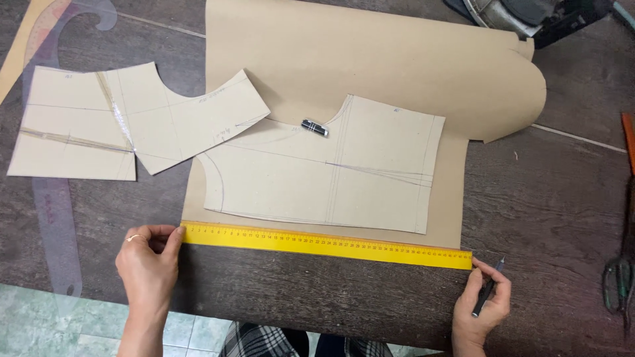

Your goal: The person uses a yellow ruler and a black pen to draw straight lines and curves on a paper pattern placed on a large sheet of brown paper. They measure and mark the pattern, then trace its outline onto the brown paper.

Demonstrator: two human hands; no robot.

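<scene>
A long yellow ruler [324, 244] lies along the near edge of a large brown paper sheet [370, 59] on a dark wooden table [555, 198]. My left hand [149, 261], with a ring on it, presses the ruler's left end with thumb and fingers. My right hand [486, 301] touches the ruler's right end with a fingertip and holds a dark pencil [486, 291]. On the brown sheet rests a cut cardboard pattern piece [331, 172] with drawn lines. A small black eraser-like block [315, 127] sits at its top edge.
A second taped pattern piece [126, 119] lies at the left. A clear curved ruler [53, 218] sits under it, reaching the table's near edge. Scissors [620, 277] and an orange tool [628, 139] lie at the right edge. A dark machine [529, 16] stands at the top right.
</scene>
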